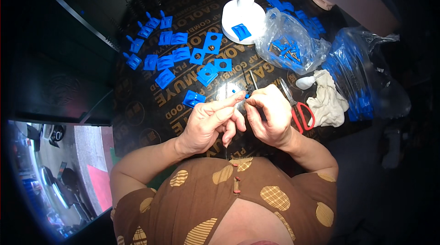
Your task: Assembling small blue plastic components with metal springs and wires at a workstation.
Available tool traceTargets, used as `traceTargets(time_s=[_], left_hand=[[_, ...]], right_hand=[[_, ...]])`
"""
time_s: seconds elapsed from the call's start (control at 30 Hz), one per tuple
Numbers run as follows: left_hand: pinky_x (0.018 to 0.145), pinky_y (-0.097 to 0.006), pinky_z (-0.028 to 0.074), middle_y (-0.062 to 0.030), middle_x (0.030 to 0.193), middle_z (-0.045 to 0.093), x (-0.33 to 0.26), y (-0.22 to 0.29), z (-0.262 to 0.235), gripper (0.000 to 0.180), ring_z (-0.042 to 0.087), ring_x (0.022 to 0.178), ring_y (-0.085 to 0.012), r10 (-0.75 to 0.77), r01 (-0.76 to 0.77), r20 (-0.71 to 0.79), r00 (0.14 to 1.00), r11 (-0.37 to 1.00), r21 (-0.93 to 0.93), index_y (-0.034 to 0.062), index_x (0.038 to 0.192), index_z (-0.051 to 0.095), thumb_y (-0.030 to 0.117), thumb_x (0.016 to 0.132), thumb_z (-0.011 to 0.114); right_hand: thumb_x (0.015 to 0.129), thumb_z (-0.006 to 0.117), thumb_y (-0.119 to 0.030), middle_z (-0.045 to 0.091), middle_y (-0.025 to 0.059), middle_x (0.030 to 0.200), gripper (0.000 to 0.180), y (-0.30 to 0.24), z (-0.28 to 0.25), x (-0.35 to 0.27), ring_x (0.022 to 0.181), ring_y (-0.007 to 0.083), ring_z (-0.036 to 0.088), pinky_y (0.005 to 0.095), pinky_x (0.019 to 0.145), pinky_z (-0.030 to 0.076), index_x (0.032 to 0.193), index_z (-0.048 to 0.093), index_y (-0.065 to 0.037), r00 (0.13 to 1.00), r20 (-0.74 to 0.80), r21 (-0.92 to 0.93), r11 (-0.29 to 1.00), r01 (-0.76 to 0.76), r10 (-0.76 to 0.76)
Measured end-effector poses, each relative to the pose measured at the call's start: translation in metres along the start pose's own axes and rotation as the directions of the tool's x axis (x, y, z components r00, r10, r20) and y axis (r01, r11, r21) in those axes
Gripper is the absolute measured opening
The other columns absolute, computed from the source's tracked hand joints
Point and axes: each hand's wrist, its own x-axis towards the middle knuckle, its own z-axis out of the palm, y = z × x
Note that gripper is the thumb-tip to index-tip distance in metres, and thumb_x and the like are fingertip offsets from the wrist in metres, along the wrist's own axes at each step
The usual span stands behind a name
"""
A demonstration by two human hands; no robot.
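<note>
I pinch a small blue plastic piece (241, 92) between my left hand (211, 123) fingertips, held just above the dark board (151, 107). My right hand (271, 115) grips a thin metal tool (252, 80), its shaft angling up and away, tip meeting the piece from the right.

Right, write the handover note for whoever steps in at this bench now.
Left hand: pinching a small blue plastic part at the fingertips.
Right hand: gripping a thin metal tool, tip at that part.
Blue plastic pieces lie in rows on the board, far left.
Bags of parts and red scissors sit right.
Done: one part in hand.
Left: cannot tell how many.
</note>
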Motion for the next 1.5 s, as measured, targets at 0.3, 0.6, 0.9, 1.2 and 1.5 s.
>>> traceTargets(time_s=[0.3,0.6,0.9,1.2,1.5], left_hand=[[0.048,-0.021,0.046,-0.017,0.085,0.064,-0.001,0.0,-0.002,0.041,0.055,0.054,-0.012,-0.02,0.021,0.047,0.999,1.0,-0.005,0.0038,0.139,0.042,0.016,0.1,0.044],[0.056,-0.021,0.045,-0.0204,0.09,0.063,-0.004,-0.004,0.0,0.042,0.053,0.057,-0.0119,0.079,-0.114,0.131,0.988,0.952,0.286,0.0045,0.143,0.036,0.012,0.101,0.039],[0.054,-0.018,0.041,-0.005,0.086,0.06,-0.006,-0.007,0.003,0.045,0.048,0.057,-0.0049,0.246,-0.268,0.113,0.963,0.801,0.535,-0.0004,0.143,0.033,0.009,0.1,0.041],[0.055,-0.021,0.043,-0.0053,0.084,0.056,0.001,-0.011,0.0,0.047,0.047,0.058,-0.0062,0.403,-0.474,0.292,0.867,0.492,0.73,-0.0048,0.142,0.033,-0.002,0.096,0.043],[0.081,-0.033,0.053,-0.0309,0.118,0.057,0.003,-0.009,0.004,0.047,0.064,0.102,-0.0367,0.448,-0.471,0.369,0.814,0.139,0.871,-0.0135,0.132,0.041,-0.01,0.085,0.051]], right_hand=[[0.067,0.073,0.007,0.062,0.0121,0.08,0.027,0.0,0.003,0.002,0.067,0.0271,0.059,0.0339,0.057,0.048,0.09,0.061,0.001,1.0,0.0,-0.014,1.0,-0.003,0.003],[0.066,0.071,0.008,0.063,0.0132,0.079,0.027,0.002,0.004,-0.003,0.066,0.0264,0.059,0.0332,0.056,0.049,0.09,0.06,0.002,0.999,-0.021,-0.051,0.998,0.044,-0.045],[0.067,0.07,0.008,0.06,0.0126,0.076,0.024,-0.003,0.001,-0.003,0.064,0.0269,0.058,0.0341,0.055,0.047,0.087,0.059,0.002,1.0,-0.007,0.024,1.0,0.002,-0.002],[0.073,0.068,0.006,0.057,0.0124,0.071,0.015,-0.005,0.001,-0.001,0.061,0.0284,0.057,0.0365,0.054,0.046,0.084,0.059,0.002,0.995,0.095,0.069,0.997,-0.039,0.032],[0.073,0.066,0.007,0.059,0.0138,0.072,0.016,-0.004,0.005,-0.004,0.061,0.0295,0.058,0.0371,0.055,0.047,0.086,0.059,0.005,0.999,0.047,0.039,0.999,0.0,-0.002]])
